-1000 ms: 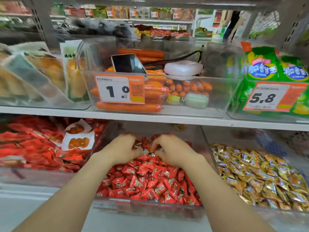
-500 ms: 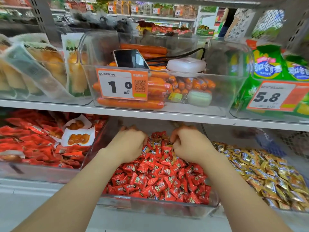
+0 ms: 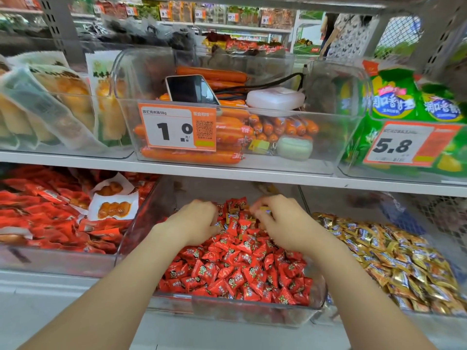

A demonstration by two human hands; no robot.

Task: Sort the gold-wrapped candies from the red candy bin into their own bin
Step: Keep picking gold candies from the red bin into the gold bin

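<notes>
A clear bin (image 3: pixel 252 313) on the lower shelf holds a heap of red candies (image 3: pixel 235 271). Both my hands are at the back of that heap. A few gold-wrapped candies (image 3: pixel 233 216) lie among the red ones between my hands. My right hand (image 3: pixel 288 224) pinches a gold-wrapped candy (image 3: pixel 264 210) at its fingertips. My left hand (image 3: pixel 195 223) has its fingers curled down into the pile; what they hold is hidden. To the right, the neighbouring bin holds the gold candies (image 3: pixel 394 258).
To the left is a bin of red snack packs (image 3: pixel 45 218). The shelf board (image 3: pixel 227 173) hangs low above my hands and carries a sausage bin (image 3: pixel 316 152) with a phone (image 3: pixel 190 89) in it. A person (image 3: pixel 348 34) stands in the far aisle.
Both hands have moved apart and deeper towards the back of the red bin. A gold wrapper now shows at my right fingertips.
</notes>
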